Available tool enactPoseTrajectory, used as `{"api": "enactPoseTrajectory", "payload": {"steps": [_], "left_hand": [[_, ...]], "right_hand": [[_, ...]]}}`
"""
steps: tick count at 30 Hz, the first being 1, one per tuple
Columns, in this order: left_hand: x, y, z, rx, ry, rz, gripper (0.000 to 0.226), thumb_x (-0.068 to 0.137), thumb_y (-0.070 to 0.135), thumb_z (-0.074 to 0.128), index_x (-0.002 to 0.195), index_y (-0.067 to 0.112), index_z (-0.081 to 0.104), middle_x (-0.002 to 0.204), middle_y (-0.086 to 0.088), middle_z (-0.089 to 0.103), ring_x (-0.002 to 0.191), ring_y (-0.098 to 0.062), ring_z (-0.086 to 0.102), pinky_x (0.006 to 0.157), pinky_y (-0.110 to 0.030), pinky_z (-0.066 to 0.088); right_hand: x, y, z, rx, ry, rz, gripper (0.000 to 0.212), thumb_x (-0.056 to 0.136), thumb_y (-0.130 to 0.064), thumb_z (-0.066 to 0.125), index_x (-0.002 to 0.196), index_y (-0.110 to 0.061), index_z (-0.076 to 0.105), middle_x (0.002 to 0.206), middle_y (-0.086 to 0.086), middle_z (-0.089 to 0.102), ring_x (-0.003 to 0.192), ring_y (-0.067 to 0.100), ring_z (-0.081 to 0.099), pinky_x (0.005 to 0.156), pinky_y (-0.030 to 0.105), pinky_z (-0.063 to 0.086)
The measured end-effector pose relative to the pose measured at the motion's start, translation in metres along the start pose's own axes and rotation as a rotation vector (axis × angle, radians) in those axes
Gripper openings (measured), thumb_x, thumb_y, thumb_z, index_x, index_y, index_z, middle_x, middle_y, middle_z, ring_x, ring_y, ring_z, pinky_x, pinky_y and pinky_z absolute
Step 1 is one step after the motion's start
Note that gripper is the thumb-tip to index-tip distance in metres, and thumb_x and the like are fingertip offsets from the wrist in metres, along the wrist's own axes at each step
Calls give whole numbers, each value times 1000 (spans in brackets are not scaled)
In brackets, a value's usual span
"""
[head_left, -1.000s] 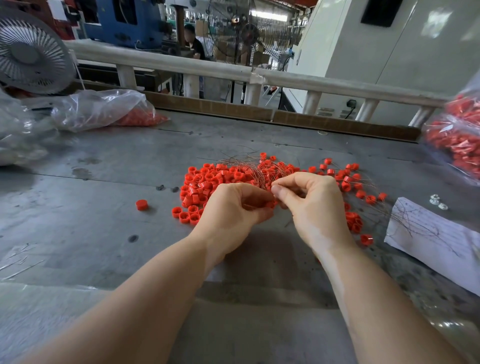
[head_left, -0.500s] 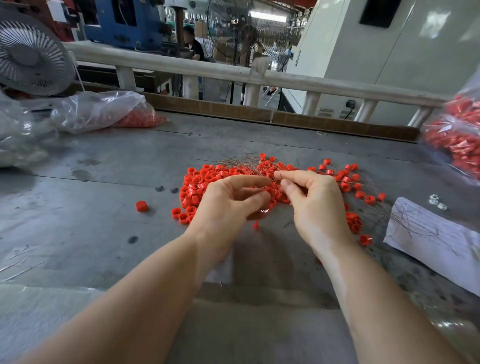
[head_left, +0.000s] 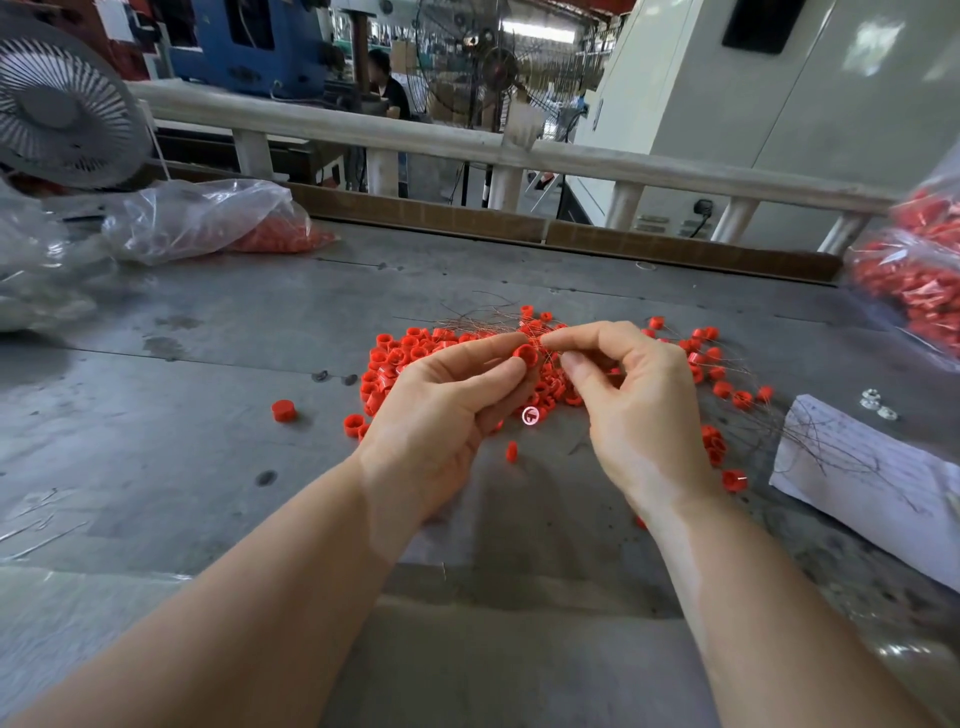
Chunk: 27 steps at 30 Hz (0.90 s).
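You are holding one red cap (head_left: 525, 356) up over the desk (head_left: 182, 441), just above the near edge of the pile of caps (head_left: 405, 358). Your left hand (head_left: 441, 415) is pinching this cap between thumb and forefinger, with its open end facing you and the other fingers curling beneath. Your right hand (head_left: 634, 415) is pinching a thin wire (head_left: 548, 347) between thumb and forefinger, fingertips just beside the cap; whether the wire is entering the cap cannot be told. Both hands are hovering clear of the desk, nearly touching at the fingertips.

Below the hands, a small pale ring (head_left: 530, 415) and a single cap on its side (head_left: 511, 451) are lying on the desk. Loose wires (head_left: 483, 322) are lying tangled across the far side of the pile. Scattered caps with wires attached (head_left: 727, 387) are trailing off to the right of the pile. One stray cap (head_left: 283, 410) is sitting apart on the left.

A sheet of paper (head_left: 883, 499) is lying at the right with more wires across it, and white nuts (head_left: 878, 406) are sitting just beyond its far corner. A clear bag (head_left: 208, 223) holding red parts is resting far left, and a second bag (head_left: 914, 291) of red parts is sitting at the right edge. A fan (head_left: 62, 109) is standing at the far left, behind the railing (head_left: 415, 135).
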<state>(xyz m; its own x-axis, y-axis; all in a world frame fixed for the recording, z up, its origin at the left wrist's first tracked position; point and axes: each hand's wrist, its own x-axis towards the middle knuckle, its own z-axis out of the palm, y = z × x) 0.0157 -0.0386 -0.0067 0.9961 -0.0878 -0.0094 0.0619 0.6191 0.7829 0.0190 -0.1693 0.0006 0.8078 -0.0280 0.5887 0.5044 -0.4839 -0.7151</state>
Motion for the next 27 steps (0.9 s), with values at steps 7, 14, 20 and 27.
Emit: {"api": "enactPoseTrajectory", "payload": {"steps": [7, 14, 20, 27], "left_hand": [[0, 1, 0, -13, -11, -22, 20, 61, 2, 62, 76, 9, 73, 70, -4, 71, 65, -8, 69, 60, -16, 55], [1, 4, 0, -92, -54, -90, 22, 69, -2, 58, 73, 7, 77, 76, -7, 73, 70, -12, 71, 61, -17, 55], [0, 4, -1, -104, -69, -78, 23, 69, -1, 57, 75, 7, 77, 79, -9, 73, 71, -13, 71, 62, -18, 56], [0, 4, -2, -95, -62, -73, 20, 67, 0, 59, 75, 7, 76, 76, -9, 72, 66, -12, 70, 60, -18, 56]], "right_hand": [[1, -3, -2, 123, 27, -3, 20, 83, 0, 66, 82, -20, 68, 76, -13, 67, 73, -3, 62, 68, 7, 43], [1, -2, -2, 227, 43, 11, 20, 80, 0, 70, 81, -20, 68, 74, -8, 69, 72, 1, 63, 69, 13, 46], [1, -2, -2, 268, 33, 13, 26, 79, 2, 70, 80, -23, 66, 75, -7, 68, 73, 3, 64, 73, 17, 49], [1, -3, -3, 372, 10, 53, 25, 77, 1, 72, 79, -23, 67, 73, -7, 70, 73, 5, 65, 69, 16, 50]]}}
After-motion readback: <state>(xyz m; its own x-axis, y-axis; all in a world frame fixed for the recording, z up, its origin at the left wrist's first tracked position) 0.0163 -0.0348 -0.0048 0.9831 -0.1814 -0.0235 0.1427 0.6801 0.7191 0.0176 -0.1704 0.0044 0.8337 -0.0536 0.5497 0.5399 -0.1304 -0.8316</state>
